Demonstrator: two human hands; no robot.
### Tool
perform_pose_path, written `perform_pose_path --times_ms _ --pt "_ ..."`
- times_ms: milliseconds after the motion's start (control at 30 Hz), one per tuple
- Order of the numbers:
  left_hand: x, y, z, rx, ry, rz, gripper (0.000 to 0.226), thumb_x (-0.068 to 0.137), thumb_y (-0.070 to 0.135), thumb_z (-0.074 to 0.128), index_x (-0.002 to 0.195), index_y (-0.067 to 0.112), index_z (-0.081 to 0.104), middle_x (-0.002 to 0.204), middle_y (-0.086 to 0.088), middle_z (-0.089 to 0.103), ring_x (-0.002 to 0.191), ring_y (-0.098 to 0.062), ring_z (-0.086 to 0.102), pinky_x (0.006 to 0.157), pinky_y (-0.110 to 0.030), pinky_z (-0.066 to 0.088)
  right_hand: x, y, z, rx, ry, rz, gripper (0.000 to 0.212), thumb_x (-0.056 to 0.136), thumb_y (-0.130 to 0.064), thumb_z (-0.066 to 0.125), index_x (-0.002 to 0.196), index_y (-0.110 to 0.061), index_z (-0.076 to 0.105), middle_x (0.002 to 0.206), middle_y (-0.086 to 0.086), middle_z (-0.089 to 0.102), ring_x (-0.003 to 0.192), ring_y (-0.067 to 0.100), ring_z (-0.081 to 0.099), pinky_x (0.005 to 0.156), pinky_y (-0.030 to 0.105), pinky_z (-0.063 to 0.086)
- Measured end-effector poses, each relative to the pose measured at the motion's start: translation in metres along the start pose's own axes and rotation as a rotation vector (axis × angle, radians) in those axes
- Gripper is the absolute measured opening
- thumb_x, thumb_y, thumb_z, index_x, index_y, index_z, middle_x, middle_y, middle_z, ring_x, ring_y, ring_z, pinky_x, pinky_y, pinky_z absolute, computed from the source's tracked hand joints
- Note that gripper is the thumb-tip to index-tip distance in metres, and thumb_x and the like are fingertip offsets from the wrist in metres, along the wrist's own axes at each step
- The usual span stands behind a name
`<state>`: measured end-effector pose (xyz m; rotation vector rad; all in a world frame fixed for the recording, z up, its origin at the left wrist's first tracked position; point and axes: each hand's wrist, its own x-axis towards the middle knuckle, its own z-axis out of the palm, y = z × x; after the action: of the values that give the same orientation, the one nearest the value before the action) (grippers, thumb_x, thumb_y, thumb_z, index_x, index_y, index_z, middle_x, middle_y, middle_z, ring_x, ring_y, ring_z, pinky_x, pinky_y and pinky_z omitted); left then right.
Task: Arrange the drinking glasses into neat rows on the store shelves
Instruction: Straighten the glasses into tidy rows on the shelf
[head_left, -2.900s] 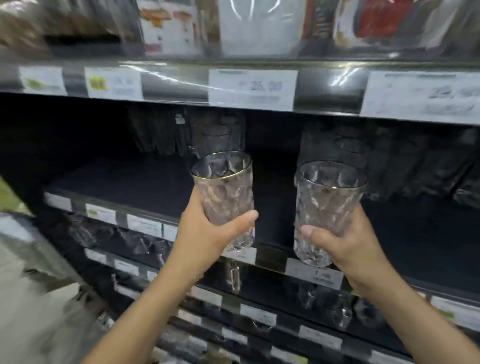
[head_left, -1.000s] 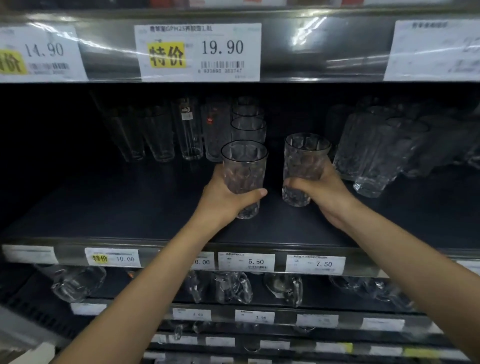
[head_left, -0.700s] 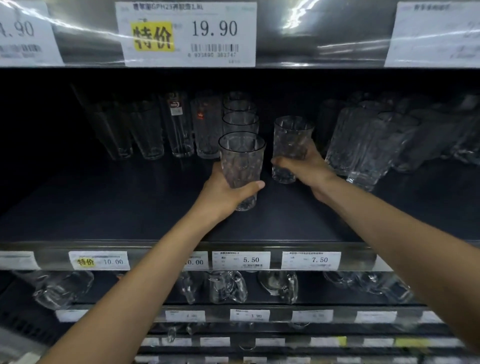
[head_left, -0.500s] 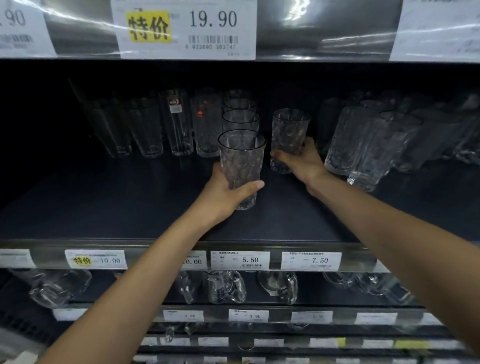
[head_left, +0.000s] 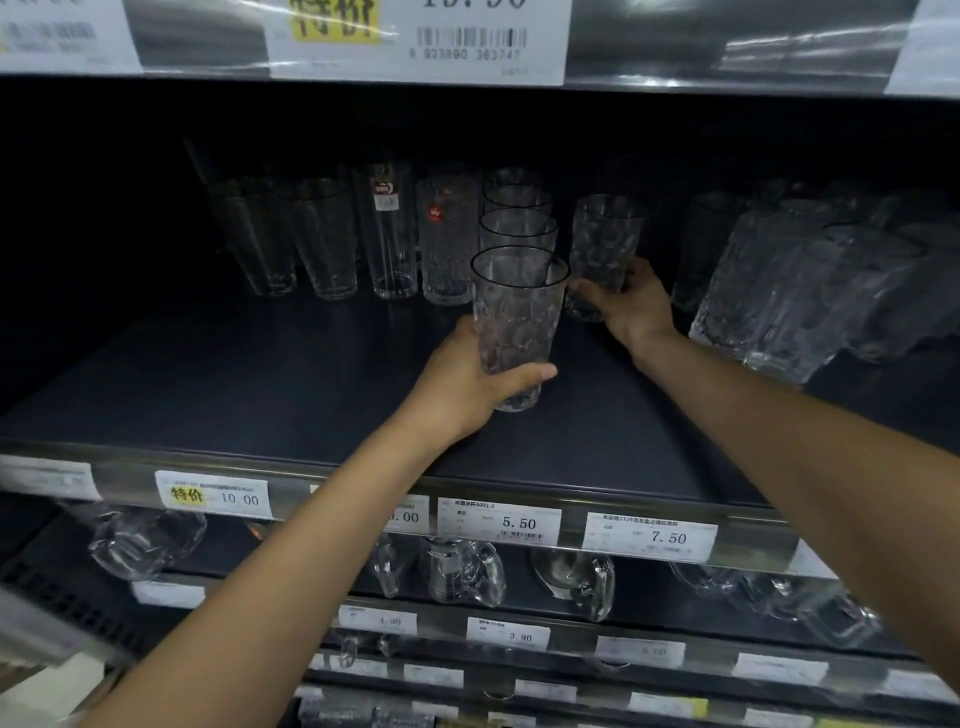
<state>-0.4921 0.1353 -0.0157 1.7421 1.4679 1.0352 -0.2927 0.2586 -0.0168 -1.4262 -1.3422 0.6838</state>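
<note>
My left hand (head_left: 467, 387) grips a clear faceted glass (head_left: 517, 312) with a dark rim, upright just above or on the dark shelf (head_left: 260, 384), in front of a row of like glasses (head_left: 518, 223). My right hand (head_left: 631, 304) holds a second faceted glass (head_left: 605, 244) low on its body, farther back and to the right of that row. Whether this glass rests on the shelf I cannot tell.
Tall plain glasses (head_left: 322, 239) and two labelled ones (head_left: 387, 228) stand at the back left. Leaning textured glasses (head_left: 769, 291) crowd the right. Price tags (head_left: 498, 521) line the shelf edge. Glass mugs (head_left: 465, 571) sit on the shelf below.
My right hand has carried its glass deeper into the shelf, toward the back beside the row. My left hand has held its glass almost still. The view has moved closer.
</note>
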Motion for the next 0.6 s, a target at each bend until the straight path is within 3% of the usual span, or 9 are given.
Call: perform_pose_path --times_ms 133,267,433,600 --pt "0.001 -0.001 -0.001 0.009 0.007 0.0 0.075 0.07 0.041 0.085 0.132 0.018 0.05 0.128 0.008 0.06 0.116 -0.007 0.056 0.09 -0.012 0.041 0.008 0.001 0.003 -0.111 0.002 -0.028 0.071 0.08 -0.03 0.082 0.138 -0.009 0.048 0.133 0.007 0.062 0.12 0.022 0.059 0.092 0.023 0.044" --pt "0.006 -0.004 0.0 0.066 0.056 0.017 0.098 0.049 0.069 0.079 0.131 0.022 0.054 0.128 0.002 0.06 0.117 -0.013 0.058 0.103 -0.031 0.047 0.017 0.001 0.008 -0.158 0.001 -0.031 0.07 0.081 -0.03 0.08 0.138 -0.008 0.047 0.131 0.008 0.063 0.12 0.023 0.059 0.088 0.022 0.043" --pt "0.009 -0.005 0.001 0.019 0.048 0.002 0.081 0.063 0.041 0.09 0.132 0.018 0.054 0.128 0.002 0.063 0.118 -0.012 0.059 0.103 -0.029 0.047 0.028 0.001 0.016 -0.137 0.007 0.013 0.069 0.084 -0.029 0.078 0.138 -0.008 0.041 0.13 0.008 0.061 0.118 0.022 0.058 0.083 0.02 0.039" --pt "0.012 -0.002 0.001 -0.007 0.033 0.003 0.075 0.067 0.036 0.089 0.131 0.017 0.056 0.128 0.003 0.063 0.116 -0.009 0.059 0.095 -0.02 0.044 0.039 -0.002 0.023 -0.168 -0.004 0.033 0.06 0.09 -0.034 0.069 0.136 -0.007 0.041 0.132 0.011 0.059 0.119 0.026 0.057 0.082 0.022 0.039"
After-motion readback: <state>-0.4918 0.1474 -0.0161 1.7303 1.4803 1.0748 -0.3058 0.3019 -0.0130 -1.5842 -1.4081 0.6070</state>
